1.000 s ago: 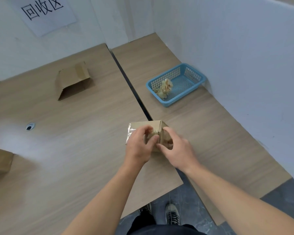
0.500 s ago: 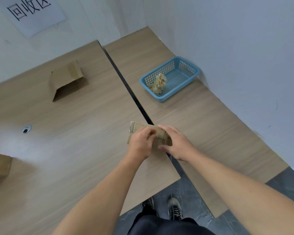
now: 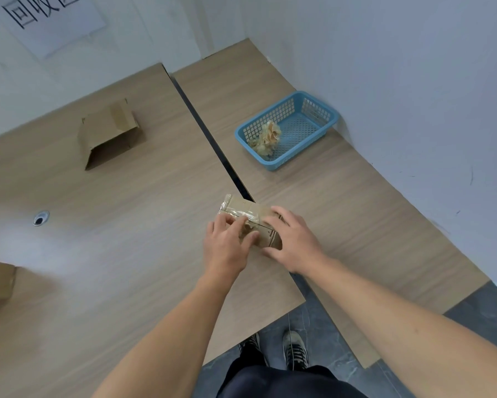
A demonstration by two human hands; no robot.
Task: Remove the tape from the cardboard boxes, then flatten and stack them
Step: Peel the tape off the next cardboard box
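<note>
My left hand (image 3: 227,245) pinches the loose tape (image 3: 242,216) on top of the small box (image 3: 266,237). My right hand (image 3: 294,242), fingers spread, grips its right end. A second ago I held the box more upright. Now it lies flatter, nearer me than the blue basket (image 3: 271,167).

I see left hand (image 3: 227,248), right hand (image 3: 293,242), both bare; left forearm (image 3: 181,326), right forearm (image 3: 390,314) bare up to frame edge. Dark navy garment (image 3: 284,382) at waist, type unclear to me. Dark low sneakers: left shoe (image 3: 252,346), right shoe (image 3: 296,351), pale laces, scuffed greyish uppers
</note>
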